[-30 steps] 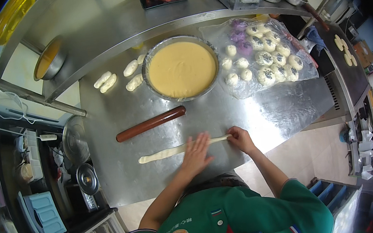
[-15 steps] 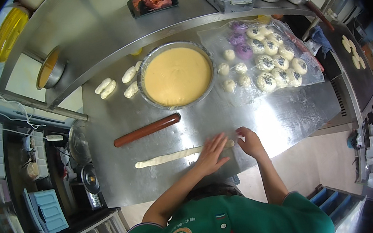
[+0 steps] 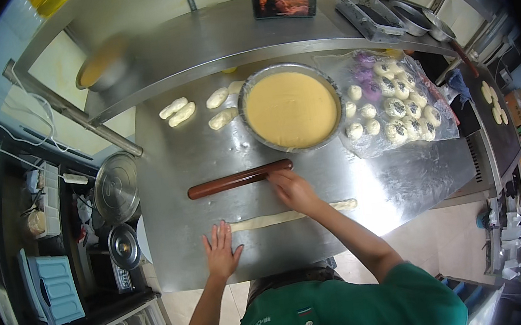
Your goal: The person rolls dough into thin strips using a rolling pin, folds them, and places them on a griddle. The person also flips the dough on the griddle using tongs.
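A long, narrow strip of dough lies across the steel worktop in front of me. My left hand rests flat at the strip's left end, fingers spread and fingertips touching it. Beyond the strip is a brown wooden rolling pin, lying almost parallel to it. My right hand reaches over the strip, its curled fingers closed on the near side of the pin by its right end. My right forearm crosses the strip toward its right part.
A big metal bowl of yellow batter stands behind the pin. Several dough pieces lie left of it. Right of it, white and purple buns sit on plastic film. A shelf with a phone runs along the back.
My left hand has gone from the strip's right part to its left end. My right hand has left the right end and reached the rolling pin. The whole view has shifted.
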Demonstrator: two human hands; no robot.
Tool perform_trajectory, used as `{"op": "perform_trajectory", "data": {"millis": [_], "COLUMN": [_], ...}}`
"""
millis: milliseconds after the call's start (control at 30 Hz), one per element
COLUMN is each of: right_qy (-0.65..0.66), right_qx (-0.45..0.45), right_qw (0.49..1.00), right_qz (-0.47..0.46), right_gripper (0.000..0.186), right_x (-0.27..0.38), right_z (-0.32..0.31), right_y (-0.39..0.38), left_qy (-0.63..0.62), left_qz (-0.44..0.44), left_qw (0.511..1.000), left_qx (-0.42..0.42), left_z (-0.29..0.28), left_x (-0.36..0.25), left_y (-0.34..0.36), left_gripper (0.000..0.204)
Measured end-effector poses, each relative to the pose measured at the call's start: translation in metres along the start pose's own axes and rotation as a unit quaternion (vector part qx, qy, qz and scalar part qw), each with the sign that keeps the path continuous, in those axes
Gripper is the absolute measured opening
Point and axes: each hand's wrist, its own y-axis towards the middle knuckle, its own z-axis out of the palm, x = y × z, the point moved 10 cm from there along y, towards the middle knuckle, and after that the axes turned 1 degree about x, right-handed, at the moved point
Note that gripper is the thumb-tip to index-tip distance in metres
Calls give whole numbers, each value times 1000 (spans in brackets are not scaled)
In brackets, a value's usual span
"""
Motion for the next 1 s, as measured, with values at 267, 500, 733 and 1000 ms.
{"op": "perform_trajectory", "data": {"millis": [267,500,733,1000], "right_qy": [-329,-232,-211,-309], "right_qx": [175,153,173,158], "right_qw": [919,961,959,926], "right_qz": [131,18,69,149], "right_gripper": [35,37,49,63], "right_x": [-42,23,53,20], "right_z": [100,32,50,30], "right_y": [27,-96,-156,-184], "left_qy": [-50,-79,-106,-105], "left_qz": [64,138,165,199], "left_qw": [996,986,980,973], "left_qx": [-45,-46,-39,-50], "left_z": [-13,-28,-15,-40], "left_x": [5,18,47,-28], "left_y": [1,-7,-8,-18], "left_gripper": [81,67,56,55]}}
